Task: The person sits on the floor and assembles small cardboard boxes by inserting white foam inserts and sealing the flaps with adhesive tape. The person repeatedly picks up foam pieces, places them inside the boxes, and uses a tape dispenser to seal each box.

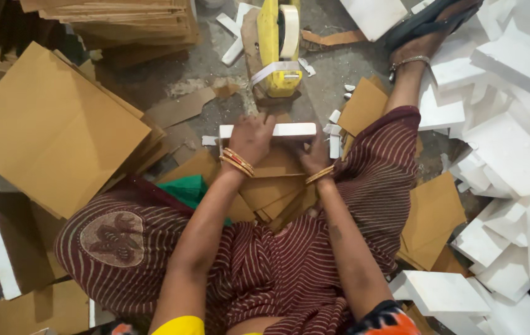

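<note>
A flat white foam strip (289,130) lies across brown cardboard pieces (272,186) in front of my knees. My left hand (250,138) rests on top of the strip's left part, fingers curled over it. My right hand (316,156) grips the strip from below on its right side. Both wrists wear bangles. A yellow tape dispenser (277,46) with a roll of tape stands on the floor just beyond the strip.
A stack of brown cardboard sheets (48,127) lies to the left, with more at the top left (122,18). White foam slabs (513,149) are heaped on the right. My foot in a dark sandal (423,31) reaches to the top right. Scraps litter the grey floor.
</note>
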